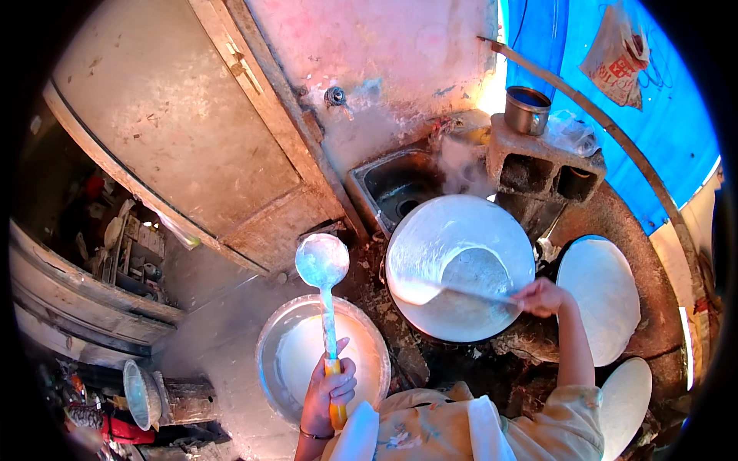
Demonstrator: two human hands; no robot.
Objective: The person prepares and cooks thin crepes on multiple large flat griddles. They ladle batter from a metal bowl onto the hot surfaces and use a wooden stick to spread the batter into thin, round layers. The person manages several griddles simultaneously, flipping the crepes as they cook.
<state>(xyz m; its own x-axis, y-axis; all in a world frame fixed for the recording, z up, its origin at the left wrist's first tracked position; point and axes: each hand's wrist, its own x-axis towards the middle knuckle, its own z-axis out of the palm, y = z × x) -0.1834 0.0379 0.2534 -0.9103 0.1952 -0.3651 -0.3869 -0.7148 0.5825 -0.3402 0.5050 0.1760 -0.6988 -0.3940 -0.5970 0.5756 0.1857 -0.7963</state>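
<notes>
My left hand (335, 387) grips the yellow handle of a ladle (323, 262), whose round bowl is coated white. Below the ladle stands a wide metal basin (266, 363) holding pale, batter-like liquid (302, 351). On the right, my right hand (542, 297) holds a thin, flat tool (470, 292), blurred, across a large round pan (455, 216). White, wet-looking material covers much of the pan's inside, around a greyer round patch. Whether the tool touches that surface, I cannot tell.
Two pale round discs (599, 299) (625, 406) lie at the right. Behind the pan are a metal sink (398, 178) and a hollow concrete block (539, 155) bearing a metal mug (526, 110). A wooden door (190, 104) stands left. Steam hangs near the sink.
</notes>
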